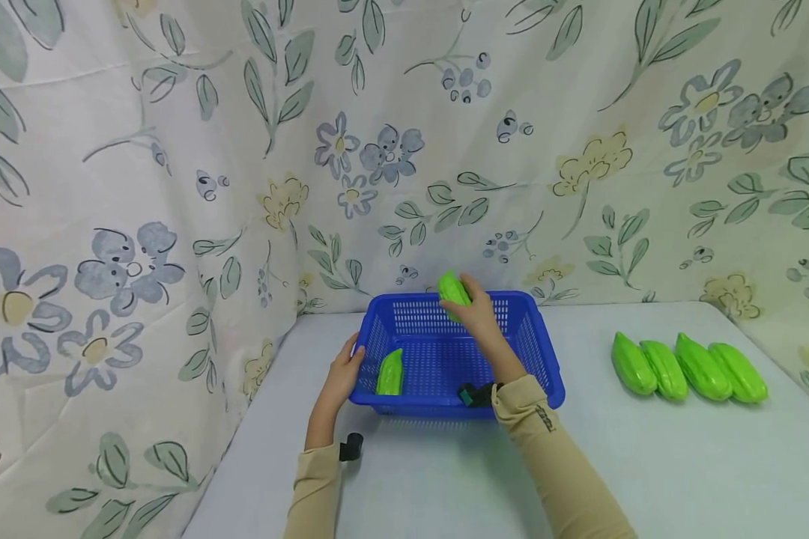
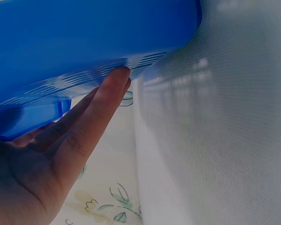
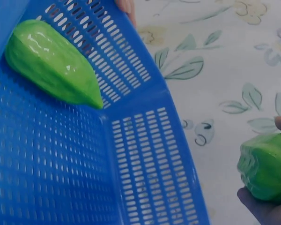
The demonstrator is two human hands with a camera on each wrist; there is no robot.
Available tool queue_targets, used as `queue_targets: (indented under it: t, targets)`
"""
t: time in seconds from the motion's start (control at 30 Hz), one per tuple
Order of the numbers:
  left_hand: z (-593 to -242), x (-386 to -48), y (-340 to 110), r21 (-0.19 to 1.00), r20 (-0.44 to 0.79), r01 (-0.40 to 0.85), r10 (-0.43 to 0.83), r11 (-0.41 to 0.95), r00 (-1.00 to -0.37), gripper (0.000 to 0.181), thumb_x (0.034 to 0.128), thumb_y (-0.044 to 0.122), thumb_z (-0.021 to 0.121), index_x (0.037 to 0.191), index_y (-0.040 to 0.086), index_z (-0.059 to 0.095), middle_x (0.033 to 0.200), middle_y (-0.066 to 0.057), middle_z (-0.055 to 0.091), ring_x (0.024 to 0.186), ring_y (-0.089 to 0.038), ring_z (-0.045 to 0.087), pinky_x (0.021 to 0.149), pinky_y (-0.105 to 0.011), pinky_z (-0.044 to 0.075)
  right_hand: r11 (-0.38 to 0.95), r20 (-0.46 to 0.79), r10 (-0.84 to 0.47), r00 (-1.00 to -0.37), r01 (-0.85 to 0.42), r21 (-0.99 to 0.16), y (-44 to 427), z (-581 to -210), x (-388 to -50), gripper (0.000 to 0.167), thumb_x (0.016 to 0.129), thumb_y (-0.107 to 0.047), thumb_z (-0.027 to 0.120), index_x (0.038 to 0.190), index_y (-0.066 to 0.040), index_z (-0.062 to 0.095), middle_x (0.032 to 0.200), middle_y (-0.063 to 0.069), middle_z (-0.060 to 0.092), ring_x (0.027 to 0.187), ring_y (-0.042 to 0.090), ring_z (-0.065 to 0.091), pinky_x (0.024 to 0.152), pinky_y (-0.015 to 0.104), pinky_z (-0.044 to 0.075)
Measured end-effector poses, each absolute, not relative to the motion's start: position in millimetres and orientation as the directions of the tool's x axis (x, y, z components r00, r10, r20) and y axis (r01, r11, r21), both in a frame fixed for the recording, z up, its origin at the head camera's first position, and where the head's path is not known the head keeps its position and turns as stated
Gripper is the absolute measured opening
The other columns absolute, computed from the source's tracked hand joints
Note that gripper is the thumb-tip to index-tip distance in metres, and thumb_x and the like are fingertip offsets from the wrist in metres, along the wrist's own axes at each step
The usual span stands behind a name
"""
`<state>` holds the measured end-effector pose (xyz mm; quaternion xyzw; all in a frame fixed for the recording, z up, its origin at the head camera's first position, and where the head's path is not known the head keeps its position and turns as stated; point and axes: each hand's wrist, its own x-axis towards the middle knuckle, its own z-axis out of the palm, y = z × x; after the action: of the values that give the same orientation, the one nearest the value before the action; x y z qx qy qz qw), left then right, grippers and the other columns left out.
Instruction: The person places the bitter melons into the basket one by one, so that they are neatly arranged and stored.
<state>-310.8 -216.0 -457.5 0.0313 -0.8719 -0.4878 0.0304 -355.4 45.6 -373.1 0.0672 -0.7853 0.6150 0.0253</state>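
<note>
A blue plastic basket with slotted walls stands on the table. My left hand holds its left side; in the left wrist view the fingers lie along the outer wall. Above the basket's back part, my right hand grips a green ridged gourd with a glossy surface. The right wrist view shows that gourd between thumb and fingers, beyond the rim in that view. A second green gourd lies inside the basket by the left wall, its pointed tip toward the back.
To the right of the basket, several more green gourds lie side by side on the white table. A flower-patterned cloth hangs behind the table and along its left side. Dark devices are worn at both wrists.
</note>
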Motion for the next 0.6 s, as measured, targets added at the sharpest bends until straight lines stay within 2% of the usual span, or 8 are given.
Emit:
queue_targets:
  t: [0.3,0.43,0.6]
  targets:
    - [-458.2,-311.3,-216.8,0.852,0.025,-0.021,-0.081,0.524,-0.996,0.054,0.1064,0.033,0.034,0.155,0.011,0.025,0.156,-0.023,0.032,0.142,-0.047,0.033,0.111,-0.066,0.03,0.213,0.097,-0.083,-0.992,-0.113,-0.97,27.5,-373.5,-358.1,0.075,0.094,-0.016,0.064,0.156,-0.009,0.022,0.16,0.016,0.028,0.142,0.036,0.034,0.115,0.05,0.035]
    - [-457.5,-311.5,-216.4,0.851,0.02,-0.026,-0.082,0.525,-0.996,0.054,0.1063,0.032,0.034,0.155,0.01,0.025,0.156,-0.023,0.032,0.142,-0.047,0.033,0.111,-0.065,0.03,0.217,0.121,-0.084,-0.989,-0.136,-0.967,22.4,-377.2,-359.3,0.075,0.093,-0.02,0.065,0.155,-0.011,0.025,0.157,0.016,0.034,0.139,0.035,0.039,0.112,0.048,0.039]
    - [-455.8,-310.2,-215.3,0.852,0.019,-0.028,-0.085,0.523,-0.996,0.054,0.1059,0.032,0.035,0.155,0.011,0.025,0.156,-0.023,0.033,0.141,-0.047,0.034,0.111,-0.066,0.031,0.21,0.14,-0.098,-0.985,-0.158,-0.965,17.6,-380.7,-357.6,0.075,0.093,-0.02,0.065,0.155,-0.009,0.025,0.157,0.017,0.033,0.139,0.036,0.039,0.112,0.049,0.04]
